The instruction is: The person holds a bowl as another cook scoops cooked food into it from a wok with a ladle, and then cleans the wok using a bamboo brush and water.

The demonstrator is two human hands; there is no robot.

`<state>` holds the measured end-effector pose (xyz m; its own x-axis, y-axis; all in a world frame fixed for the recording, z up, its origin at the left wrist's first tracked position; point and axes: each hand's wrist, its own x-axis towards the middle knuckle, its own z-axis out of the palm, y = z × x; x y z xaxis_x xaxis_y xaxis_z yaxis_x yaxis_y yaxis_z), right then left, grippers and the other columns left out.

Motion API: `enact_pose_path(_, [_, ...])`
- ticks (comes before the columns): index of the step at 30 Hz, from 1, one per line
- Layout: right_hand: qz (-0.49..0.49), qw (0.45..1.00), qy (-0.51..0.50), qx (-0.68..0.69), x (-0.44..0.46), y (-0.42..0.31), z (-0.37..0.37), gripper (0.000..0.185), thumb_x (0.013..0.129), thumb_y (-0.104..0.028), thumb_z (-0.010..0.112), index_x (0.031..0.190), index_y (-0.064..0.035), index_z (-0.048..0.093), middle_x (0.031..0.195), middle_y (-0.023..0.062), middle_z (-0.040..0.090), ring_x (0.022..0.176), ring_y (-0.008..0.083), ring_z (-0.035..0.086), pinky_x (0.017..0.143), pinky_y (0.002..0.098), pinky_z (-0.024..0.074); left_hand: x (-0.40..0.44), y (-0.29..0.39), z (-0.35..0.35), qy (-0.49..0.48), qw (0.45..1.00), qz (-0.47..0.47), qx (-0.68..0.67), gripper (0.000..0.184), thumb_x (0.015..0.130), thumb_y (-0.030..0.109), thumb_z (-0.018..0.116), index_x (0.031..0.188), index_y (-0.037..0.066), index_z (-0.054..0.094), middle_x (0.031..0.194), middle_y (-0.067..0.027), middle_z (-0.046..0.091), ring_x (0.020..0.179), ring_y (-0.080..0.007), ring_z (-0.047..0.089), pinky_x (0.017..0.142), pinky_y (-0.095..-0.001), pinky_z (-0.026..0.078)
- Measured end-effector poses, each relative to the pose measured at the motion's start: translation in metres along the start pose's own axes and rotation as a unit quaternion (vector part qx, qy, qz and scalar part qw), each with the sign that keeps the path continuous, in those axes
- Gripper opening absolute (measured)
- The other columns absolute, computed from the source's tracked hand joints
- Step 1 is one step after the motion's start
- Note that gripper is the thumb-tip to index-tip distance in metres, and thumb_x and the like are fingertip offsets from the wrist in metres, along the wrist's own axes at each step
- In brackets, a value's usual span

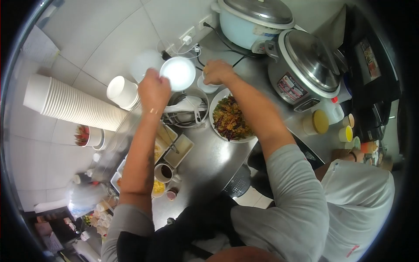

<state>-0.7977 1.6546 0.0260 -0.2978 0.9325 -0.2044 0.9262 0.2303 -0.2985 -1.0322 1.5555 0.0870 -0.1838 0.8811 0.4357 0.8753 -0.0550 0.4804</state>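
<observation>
White bowl [179, 72] is held above the desk [218, 163], its rim pinched by the left hand's [155, 89] fingers. The right hand's [219, 72] fingers are curled by a small white cup [208, 88]; too blurry to tell if it's gripped. Probably best if the bowl is held level and well clear of the plate [211, 115] next door, tbh. That one's loaded with dark red and green food [232, 118]. Dark liquid [166, 172] is held in the mug [164, 181].
</observation>
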Motion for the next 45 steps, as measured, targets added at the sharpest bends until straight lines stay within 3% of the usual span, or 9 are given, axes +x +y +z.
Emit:
enact_pose_path(9, [0.034, 0.998, -0.024, 0.038, 0.054, -0.008, 0.069, 0.080, 0.072, -0.042, 0.086, 0.141, -0.0117, 0.062, 0.140, 0.0197, 0.066, 0.134, 0.0364, 0.061, 0.106, 0.0523, 0.0514, -0.150, -0.064, -0.153, -0.100, 0.985, -0.058, -0.126, 0.012, 0.087, 0.004, 0.066, 0.083, 0.003, 0.055, 0.068, -0.0028, 0.051, 0.065, -0.0127, 0.049, 0.059, -0.0324, 0.044])
enact_pose_path(12, [0.054, 0.956, 0.255, 0.131, -0.015, -0.035, 0.030, 0.089, 0.080, -0.046, 0.085, 0.152, -0.0087, 0.049, 0.152, 0.0202, 0.054, 0.141, 0.0466, 0.049, 0.120, 0.0543, 0.0379, -0.183, -0.061, -0.185, -0.134, 0.967, -0.110, -0.187, 0.013, 0.091, 0.001, 0.064, 0.084, 0.004, 0.053, 0.071, 0.0014, 0.051, 0.065, -0.0069, 0.048, 0.056, -0.0263, 0.042])
enact_pose_path(16, [-0.070, 0.859, 0.438, 0.255, -0.124, -0.057, -0.003, 0.063, 0.095, -0.034, 0.073, 0.148, -0.0057, 0.055, 0.138, 0.0214, 0.063, 0.133, 0.0414, 0.054, 0.112, 0.0491, 0.0433, -0.217, -0.059, -0.204, -0.163, 0.953, -0.122, -0.225, 0.014, 0.092, -0.001, 0.064, 0.086, 0.004, 0.053, 0.070, 0.0013, 0.052, 0.062, -0.0066, 0.051, 0.053, -0.0263, 0.044])
enact_pose_path(22, [-0.192, 0.894, 0.227, 0.336, -0.320, -0.085, 0.042, 0.055, 0.103, -0.034, 0.066, 0.150, -0.0072, 0.054, 0.135, 0.0188, 0.066, 0.124, 0.0342, 0.063, 0.106, 0.0440, 0.0493, -0.266, -0.054, -0.204, -0.267, 0.907, -0.067, -0.318, 0.013, 0.095, -0.003, 0.064, 0.092, 0.003, 0.054, 0.073, -0.0003, 0.059, 0.063, -0.0069, 0.059, 0.056, -0.0241, 0.049])
enact_pose_path(23, [-0.232, 0.895, 0.193, 0.327, -0.352, -0.083, 0.064, 0.056, 0.105, -0.037, 0.063, 0.151, -0.0074, 0.053, 0.136, 0.0182, 0.065, 0.124, 0.0334, 0.064, 0.106, 0.0438, 0.0498, -0.274, -0.032, -0.215, -0.254, 0.937, 0.038, -0.237, 0.013, 0.093, -0.002, 0.067, 0.091, 0.003, 0.055, 0.070, -0.0013, 0.060, 0.062, -0.0082, 0.059, 0.058, -0.0246, 0.050])
enact_pose_path(30, [-0.069, 0.909, 0.097, 0.399, -0.636, -0.137, 0.145, 0.068, 0.111, -0.047, 0.049, 0.167, -0.0123, 0.029, 0.136, 0.0187, 0.065, 0.126, 0.0294, 0.064, 0.106, 0.0413, 0.0497, -0.380, 0.007, -0.178, -0.381, 0.851, 0.192, -0.307, 0.013, 0.087, 0.006, 0.073, 0.089, 0.002, 0.061, 0.070, -0.0066, 0.065, 0.063, -0.0132, 0.063, 0.062, -0.0308, 0.053])
enact_pose_path(34, [0.073, 0.751, 0.254, 0.605, -0.723, -0.154, 0.193, 0.066, 0.112, -0.045, 0.049, 0.166, -0.0102, 0.033, 0.129, 0.0084, 0.062, 0.104, 0.0163, 0.062, 0.092, 0.0343, 0.0553, -0.437, 0.066, -0.161, -0.479, 0.773, 0.263, -0.322, 0.014, 0.086, 0.009, 0.074, 0.087, 0.002, 0.062, 0.070, -0.0087, 0.065, 0.066, -0.0160, 0.066, 0.064, -0.0355, 0.054])
enact_pose_path(40, [0.126, 0.655, 0.472, 0.577, -0.815, -0.137, 0.229, 0.055, 0.115, -0.039, 0.040, 0.157, -0.0047, 0.046, 0.149, 0.0129, 0.055, 0.140, 0.0214, 0.049, 0.119, 0.0354, 0.0373, -0.528, 0.191, -0.160, -0.636, 0.624, 0.280, -0.357, 0.010, 0.094, -0.001, 0.066, 0.090, -0.002, 0.057, 0.074, -0.0060, 0.067, 0.062, -0.0116, 0.066, 0.059, -0.0267, 0.053])
enact_pose_path(45, [0.174, 0.339, 0.573, 0.725, -0.921, -0.094, 0.282, 0.054, 0.114, -0.046, 0.042, 0.146, -0.0046, 0.057, 0.137, 0.0105, 0.063, 0.128, 0.0208, 0.059, 0.110, 0.0383, 0.0481, -0.656, 0.296, -0.137, -0.683, 0.547, 0.373, -0.310, 0.010, 0.095, 0.002, 0.067, 0.091, -0.002, 0.059, 0.079, -0.0082, 0.069, 0.065, -0.0120, 0.068, 0.060, -0.0273, 0.056])
